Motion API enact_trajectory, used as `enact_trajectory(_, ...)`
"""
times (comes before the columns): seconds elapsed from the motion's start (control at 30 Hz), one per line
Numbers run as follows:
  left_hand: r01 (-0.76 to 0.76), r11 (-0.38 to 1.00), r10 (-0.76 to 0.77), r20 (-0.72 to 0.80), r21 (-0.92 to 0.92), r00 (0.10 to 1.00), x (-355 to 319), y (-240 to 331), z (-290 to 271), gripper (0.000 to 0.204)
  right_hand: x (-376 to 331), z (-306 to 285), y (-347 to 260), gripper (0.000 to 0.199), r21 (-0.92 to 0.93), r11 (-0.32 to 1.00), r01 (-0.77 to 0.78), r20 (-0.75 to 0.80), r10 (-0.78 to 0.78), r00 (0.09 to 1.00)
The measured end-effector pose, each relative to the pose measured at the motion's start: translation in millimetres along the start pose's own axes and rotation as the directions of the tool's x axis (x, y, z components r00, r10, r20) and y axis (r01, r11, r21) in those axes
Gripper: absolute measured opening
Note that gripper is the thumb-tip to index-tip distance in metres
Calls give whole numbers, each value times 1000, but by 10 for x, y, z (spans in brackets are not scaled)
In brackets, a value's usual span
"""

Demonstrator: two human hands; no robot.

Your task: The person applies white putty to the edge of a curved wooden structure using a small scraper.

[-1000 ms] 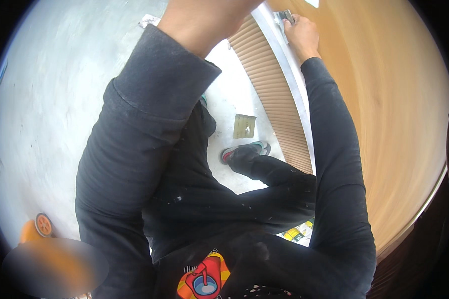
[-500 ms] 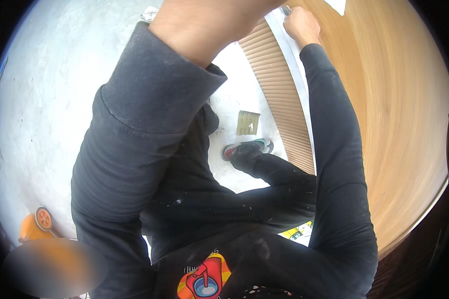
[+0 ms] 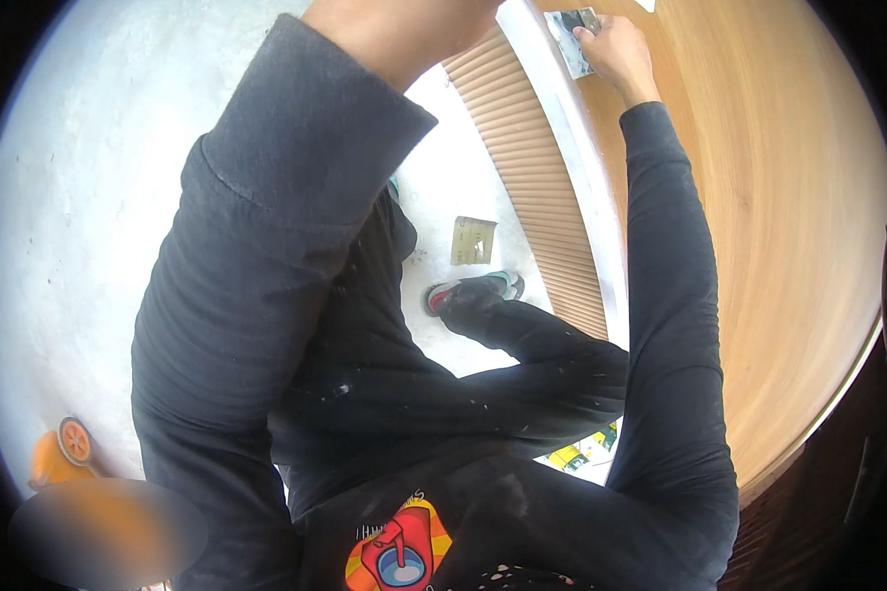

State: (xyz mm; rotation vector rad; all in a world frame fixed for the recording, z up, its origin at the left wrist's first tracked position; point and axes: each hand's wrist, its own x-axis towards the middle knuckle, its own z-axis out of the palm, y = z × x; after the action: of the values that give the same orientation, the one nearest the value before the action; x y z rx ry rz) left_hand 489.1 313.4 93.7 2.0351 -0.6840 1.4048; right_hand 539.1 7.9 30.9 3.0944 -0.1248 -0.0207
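At the upper right, my right hand (image 3: 621, 57) pinches a small flat, squarish scraper-like piece (image 3: 572, 41), grey with dark patches. It lies over the pale edge of the wood-grain panel (image 3: 759, 217), and its exact kind is unclear. My left hand (image 3: 414, 28) reaches across the top of the picture beside the brown ribbed panel (image 3: 527, 148). The frame's upper edge cuts off its fingers, so whatever they hold or touch is hidden.
A tan sheet (image 3: 473, 241) lies on the pale floor (image 3: 79, 227) near my shoe (image 3: 453, 295). An orange thing with a wheel (image 3: 74, 441) stands at the lower left. Yellow-and-white printed material (image 3: 570, 456) shows beside my leg. A white piece (image 3: 647, 4) is on the panel.
My right hand has moved slightly right and down onto the wood-grain panel, and the flat piece now shows more fully. My left hand has shifted up and left, further out of the picture.
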Motion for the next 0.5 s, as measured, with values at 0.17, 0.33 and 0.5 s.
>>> enact_trajectory(0.17,179,981,-181,-17,-68,983,4,53,76,8,-183,152,-54,32,-78,995,-60,2,60,998)
enact_trajectory(0.33,77,996,-76,-12,42,997,-18,20,46,12,-226,263,-109,30,-134,989,-65,-16,64,998)
enact_trajectory(0.5,-62,990,56,45,127,997,-39,24,-39,13,-234,414,-103,28,-133,988,-77,-44,72,996)
